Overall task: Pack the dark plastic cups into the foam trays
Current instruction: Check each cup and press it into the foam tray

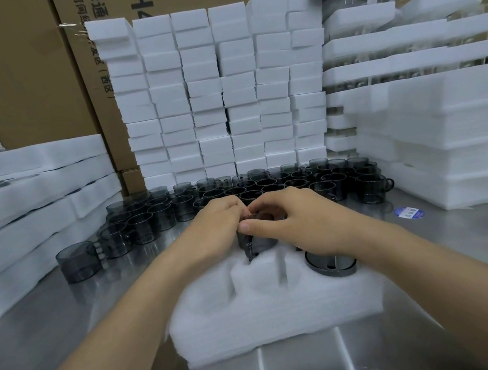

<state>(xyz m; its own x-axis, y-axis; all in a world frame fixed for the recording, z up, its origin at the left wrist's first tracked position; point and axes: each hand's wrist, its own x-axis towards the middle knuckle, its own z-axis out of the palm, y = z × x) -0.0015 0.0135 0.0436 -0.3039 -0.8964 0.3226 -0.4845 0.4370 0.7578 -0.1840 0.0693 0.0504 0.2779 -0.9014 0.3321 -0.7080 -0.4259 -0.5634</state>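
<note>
Item under handling: the held cup [259,239], dark translucent plastic, standing upright over the far middle pocket of the foam tray [282,317], partly entered. Both hands are on it. The left hand [216,221] has its fingers curled over the rim from the left. The right hand [295,218] curls over from the right, with its thumb [249,225] pressed on the near wall. What looks like its handle points towards me into a slot in the foam. I judge the cup light, thin-walled and rigid, with a smooth skin that may slip. It is likely to scuff or crack if forced, so the grip belongs on the rim and wall, not the handle, and the push should be straight down. The foam looks soft and yielding, and I expect it to grip the cup by friction. A seated cup [330,263] already fills the far right pocket, and the near pockets I can see are vacant. The tray lies on a steel table [70,326], polished and reflective, so I would expect the tray to slide under a push. The loose cups [267,183] stand in rows well behind, with a lone cup [78,261] to the left. Foam blocks [211,97] are stacked against cardboard cartons [11,74], and foam stacks flank both sides, leaving a tight working bay.
</note>
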